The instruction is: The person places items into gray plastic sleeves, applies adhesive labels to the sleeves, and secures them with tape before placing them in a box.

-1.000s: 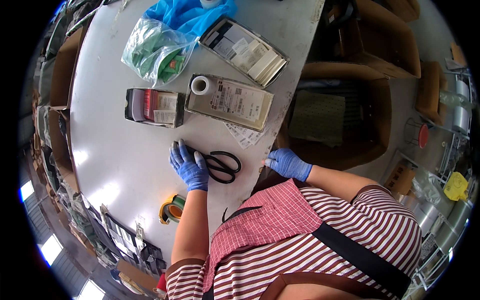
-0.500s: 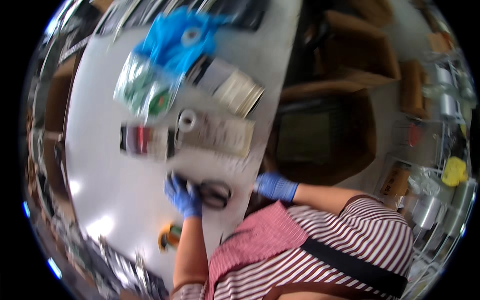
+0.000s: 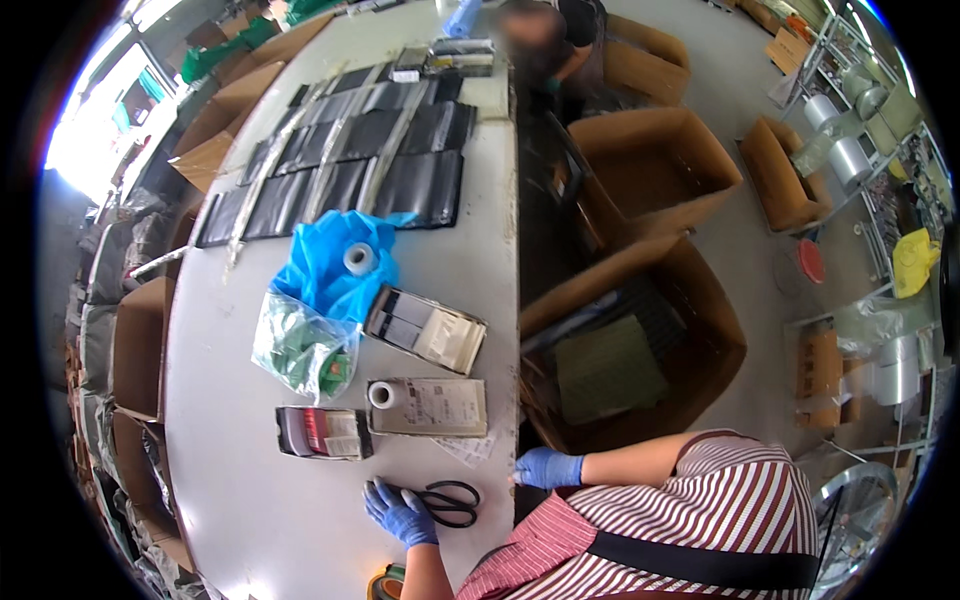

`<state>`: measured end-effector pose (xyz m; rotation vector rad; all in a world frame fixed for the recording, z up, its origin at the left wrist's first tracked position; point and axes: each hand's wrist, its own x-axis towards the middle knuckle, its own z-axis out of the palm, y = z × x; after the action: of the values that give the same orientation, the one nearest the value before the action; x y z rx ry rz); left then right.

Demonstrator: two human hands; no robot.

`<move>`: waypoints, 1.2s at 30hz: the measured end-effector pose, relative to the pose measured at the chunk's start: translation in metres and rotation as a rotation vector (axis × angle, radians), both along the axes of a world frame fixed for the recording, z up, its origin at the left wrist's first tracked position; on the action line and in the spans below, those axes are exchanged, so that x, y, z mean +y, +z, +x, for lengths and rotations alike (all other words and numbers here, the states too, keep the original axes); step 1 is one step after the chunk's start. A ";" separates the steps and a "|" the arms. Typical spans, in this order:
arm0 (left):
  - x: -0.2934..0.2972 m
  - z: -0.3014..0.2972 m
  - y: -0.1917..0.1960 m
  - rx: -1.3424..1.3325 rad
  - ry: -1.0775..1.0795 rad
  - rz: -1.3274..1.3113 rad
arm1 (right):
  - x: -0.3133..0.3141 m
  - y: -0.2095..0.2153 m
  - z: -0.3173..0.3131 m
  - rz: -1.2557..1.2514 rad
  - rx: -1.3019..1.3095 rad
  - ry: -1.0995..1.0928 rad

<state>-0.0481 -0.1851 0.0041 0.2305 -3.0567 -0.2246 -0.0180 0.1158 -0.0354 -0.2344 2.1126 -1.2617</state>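
Note:
My left hand, in a blue glove, lies on the white table with its fingers stretched out and apart. Under or right beside its palm is a pair of scissors with large black handle loops; the blades are hidden by the hand. At the table's right edge rests my right hand, gloved in blue too. Its fingers are too indistinct to judge whether they are closed. Ahead of the hands are an open box with red and pale contents and a carton piece with a small white roll on it.
Farther up lie a box of pale cards, a clear bag with green contents, blue plastic and rows of black sheets. Tape rolls sit near my left forearm. Cardboard boxes stand on the right; another person is beyond.
The view has swung up along the table, so its objects sit lower and the far end shows. My left hand stays by the scissors, my right hand by the edge.

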 end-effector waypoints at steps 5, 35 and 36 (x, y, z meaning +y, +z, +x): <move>0.000 0.002 0.000 0.039 0.009 0.011 | -0.001 0.002 -0.001 -0.009 -0.048 -0.004; -0.015 -0.002 -0.019 0.123 -0.029 0.001 | 0.035 0.123 -0.071 -0.068 0.033 0.098; -0.013 -0.003 -0.016 0.091 -0.008 0.009 | 0.033 0.135 -0.085 -0.193 0.190 -0.004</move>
<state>-0.0506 -0.1978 -0.0118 0.2032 -2.9673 -0.2420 -0.1027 0.1489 0.0993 -0.4499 2.1485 -1.4987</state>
